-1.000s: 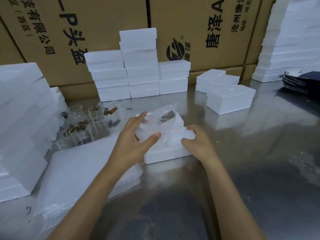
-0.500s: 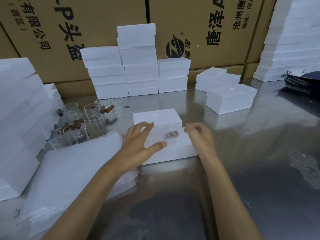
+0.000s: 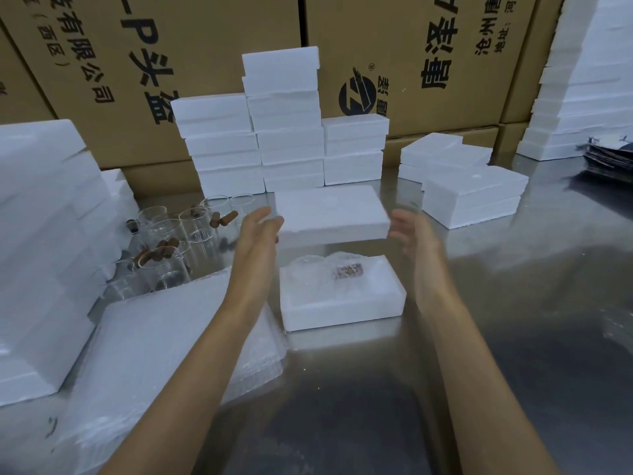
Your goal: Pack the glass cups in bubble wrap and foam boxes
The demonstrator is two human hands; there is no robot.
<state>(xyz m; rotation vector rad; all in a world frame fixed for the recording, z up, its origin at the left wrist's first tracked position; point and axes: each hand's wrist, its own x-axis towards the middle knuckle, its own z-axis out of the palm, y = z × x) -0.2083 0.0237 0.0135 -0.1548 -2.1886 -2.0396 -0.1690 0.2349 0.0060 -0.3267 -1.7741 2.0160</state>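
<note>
While both hands hold it up, a white foam lid [image 3: 330,216] hangs in the air above the open foam box [image 3: 342,303], roughly level, not touching the box. Left hand [image 3: 257,231] is at the lid's left end, thumb on the top edge, fingers under or behind it; exact finger lie is blurred. Right hand [image 3: 412,234] is at the lid's right end, fingers fairly straight and spread, tips at the lid's side; whether they curl round it or just press, cannot tell.

Foam box sits on the shiny metal desk [image 3: 513,337], directly below the lid, between the two forearms. Inside it lies a wrapped cup [image 3: 329,269] in clear bubble wrap, with a small brown patch showing through the wrap toward the right.

Left of the box, touching or just beside its lower left corner, lies a flat pile of bubble wrap sheets [image 3: 154,354]. Behind that pile stands a cluster of bare glass cups [image 3: 178,248], several with brown corks [image 3: 224,219] lying on or among them. Far left: a big stack of foam pieces [image 3: 41,234].

At the back of the desk, closed foam boxes in three stacked columns [image 3: 284,125], middle column tallest. Right of them, more foam boxes [image 3: 474,197] in a low group. Far right edge: a tall foam stack [image 3: 582,90] and a dark pile of flat packets [image 3: 609,156]. Cardboard cartons [image 3: 171,46] with printed black characters line the back.
</note>
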